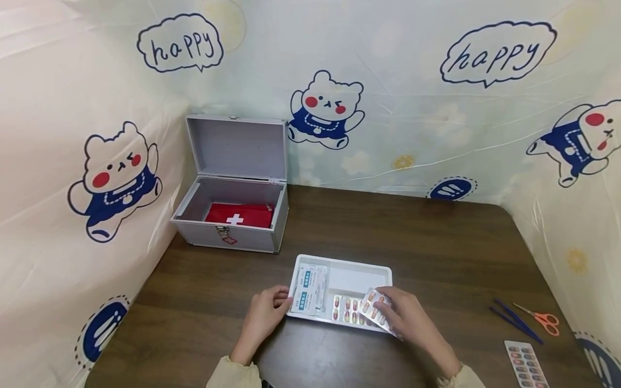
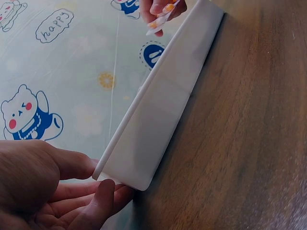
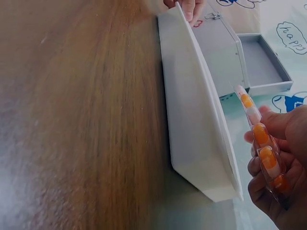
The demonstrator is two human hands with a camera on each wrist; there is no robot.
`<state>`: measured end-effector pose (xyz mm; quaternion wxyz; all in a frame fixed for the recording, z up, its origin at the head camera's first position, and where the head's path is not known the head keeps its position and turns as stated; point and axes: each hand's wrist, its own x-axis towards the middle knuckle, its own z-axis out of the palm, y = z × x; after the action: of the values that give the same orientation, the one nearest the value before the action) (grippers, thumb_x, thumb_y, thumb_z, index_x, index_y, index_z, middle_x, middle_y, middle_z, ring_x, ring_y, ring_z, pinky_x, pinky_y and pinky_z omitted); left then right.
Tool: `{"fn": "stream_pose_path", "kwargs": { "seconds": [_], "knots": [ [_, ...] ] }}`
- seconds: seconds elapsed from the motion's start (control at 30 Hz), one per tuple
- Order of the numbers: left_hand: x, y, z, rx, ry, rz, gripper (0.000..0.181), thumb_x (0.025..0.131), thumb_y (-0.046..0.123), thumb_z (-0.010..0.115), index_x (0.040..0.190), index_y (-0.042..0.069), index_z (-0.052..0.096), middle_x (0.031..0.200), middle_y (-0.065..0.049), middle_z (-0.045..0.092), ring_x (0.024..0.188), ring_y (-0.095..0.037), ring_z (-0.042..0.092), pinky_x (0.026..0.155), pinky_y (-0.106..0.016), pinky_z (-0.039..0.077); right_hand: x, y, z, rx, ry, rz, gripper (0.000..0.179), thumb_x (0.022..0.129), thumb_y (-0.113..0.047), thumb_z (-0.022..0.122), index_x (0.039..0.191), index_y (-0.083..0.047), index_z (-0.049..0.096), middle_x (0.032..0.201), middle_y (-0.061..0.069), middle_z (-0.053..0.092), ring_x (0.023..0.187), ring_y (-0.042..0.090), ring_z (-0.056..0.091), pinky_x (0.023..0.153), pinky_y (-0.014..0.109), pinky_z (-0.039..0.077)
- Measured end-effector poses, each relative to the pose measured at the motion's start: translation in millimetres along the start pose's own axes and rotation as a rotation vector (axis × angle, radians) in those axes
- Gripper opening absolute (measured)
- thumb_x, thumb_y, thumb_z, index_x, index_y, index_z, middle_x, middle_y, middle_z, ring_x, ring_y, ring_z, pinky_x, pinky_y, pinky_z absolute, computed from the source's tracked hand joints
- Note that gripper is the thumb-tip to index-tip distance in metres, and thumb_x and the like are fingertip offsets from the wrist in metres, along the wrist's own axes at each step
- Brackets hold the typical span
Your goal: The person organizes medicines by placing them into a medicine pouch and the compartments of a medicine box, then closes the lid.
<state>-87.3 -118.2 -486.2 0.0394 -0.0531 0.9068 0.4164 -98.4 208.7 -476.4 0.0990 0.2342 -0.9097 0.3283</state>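
A white divided tray lies on the wooden table. My left hand holds the tray's left end; in the left wrist view the thumb is at its rim and the fingers are against the wall below. My right hand pinches a blister pack of orange-and-white capsules above the tray's front right corner. Beneath it, more capsule blister packs lie in the tray's front right compartment. Flat white-and-teal packets fill the left compartment. A white surface shows in the back right compartment.
A silver case stands at the back left with its lid up, a red pouch with a white cross inside. To the right lie blue tweezers, orange-handled scissors and another blister pack. Printed cloth surrounds the table.
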Motion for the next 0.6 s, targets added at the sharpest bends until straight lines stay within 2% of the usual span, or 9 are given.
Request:
{"fn": "stream_pose_path", "kwargs": {
  "seconds": [0.27, 0.6],
  "knots": [
    [-0.5, -1.3, 1.5, 0.002, -0.001, 0.006, 0.025, 0.088, 0.012, 0.073, 0.109, 0.0, 0.071, 0.098, -0.011, 0.076, 0.087, -0.02, 0.074, 0.078, -0.037, 0.06, 5.2, -6.3, 6.9, 0.016, -0.036, 0.0, 0.024, 0.084, -0.011, 0.076, 0.107, -0.005, 0.072, 0.094, 0.0, 0.072, 0.078, 0.0, 0.057, 0.07, 0.027, 0.052],
    [-0.5, -1.1, 0.1, 0.002, 0.002, 0.006, 0.025, 0.089, 0.013, 0.073, 0.11, 0.0, 0.071, 0.098, -0.011, 0.076, 0.087, -0.02, 0.074, 0.078, -0.038, 0.06, 9.8, -7.5, 13.4, -0.019, -0.049, -0.103, 0.024, 0.086, -0.012, 0.075, 0.108, -0.003, 0.07, 0.097, 0.003, 0.074, 0.08, 0.005, 0.062, 0.072, 0.03, 0.054]
  ]
}}
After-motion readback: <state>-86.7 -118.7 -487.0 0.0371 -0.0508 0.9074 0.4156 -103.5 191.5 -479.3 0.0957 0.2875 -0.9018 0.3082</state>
